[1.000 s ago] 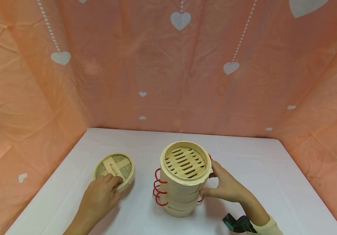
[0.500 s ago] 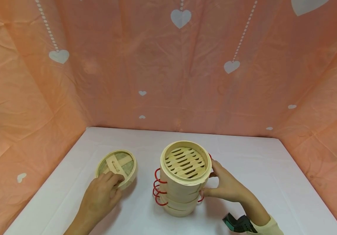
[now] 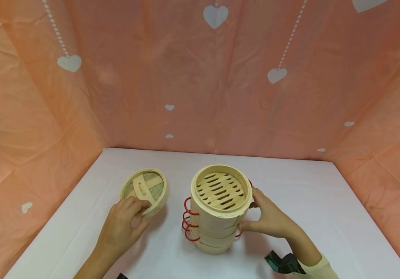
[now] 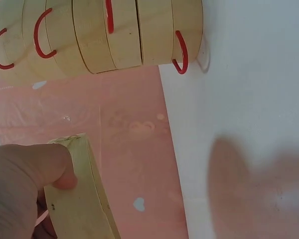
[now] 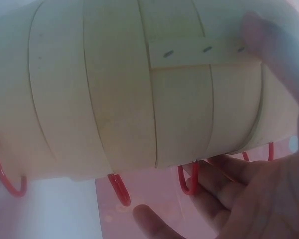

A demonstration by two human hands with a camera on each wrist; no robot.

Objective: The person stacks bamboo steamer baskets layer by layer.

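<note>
In the head view my left hand [image 3: 122, 224] pinches the near rim of a round bamboo steamer lid [image 3: 142, 188]. Its woven top with crossed strips faces up. The left wrist view shows the thumb pressed on the outside of the lid's wall [image 4: 82, 199], with the other fingers partly hidden behind. To the right stands a tall stack of bamboo steamer baskets [image 3: 217, 228] with red loop handles, its slatted top basket uncovered. My right hand [image 3: 269, 217] grips the stack's right side, thumb in front and fingers reaching behind, as the right wrist view [image 5: 269, 184] also shows.
A white-covered table [image 3: 290, 186] carries the stack. Orange-pink cloth [image 3: 213, 93] with white hearts encloses the back and both sides. A black wrist device [image 3: 283, 263] sits at the right sleeve.
My left hand has carried the lid to the right and farther back, closer to the stack. The right hand keeps its place on the stack. The head view has tipped slightly downward.
</note>
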